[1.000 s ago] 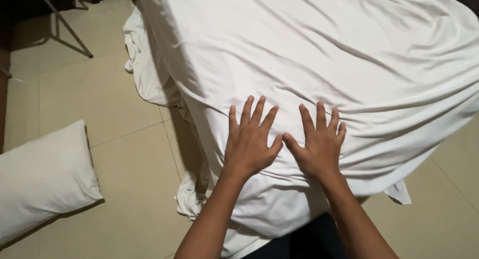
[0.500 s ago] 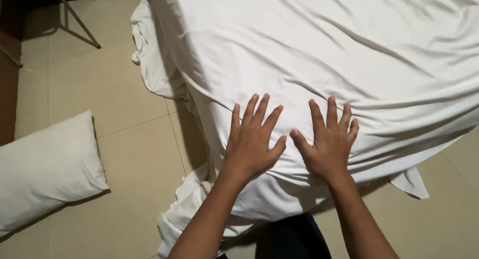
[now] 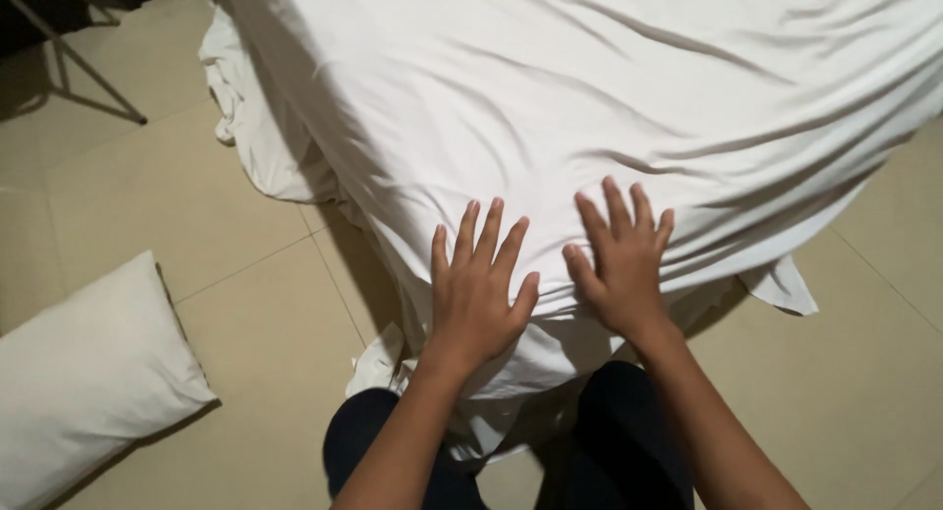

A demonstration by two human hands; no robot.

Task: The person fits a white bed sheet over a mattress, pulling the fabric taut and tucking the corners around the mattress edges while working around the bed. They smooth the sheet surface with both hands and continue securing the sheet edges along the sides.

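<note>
The left hand (image 3: 478,292) and the right hand (image 3: 619,264) lie flat and wide open, palms down, side by side on the near edge of a white sheet (image 3: 609,107); the fingers are spread and they grip nothing, they only press on the cloth. The sheet stretches away beyond the fingertips with long wrinkles, and below the wrists its edge hangs down to the tiled floor (image 3: 246,304). Far to the left of the left hand a white pillow (image 3: 83,372) lies on the floor.
</note>
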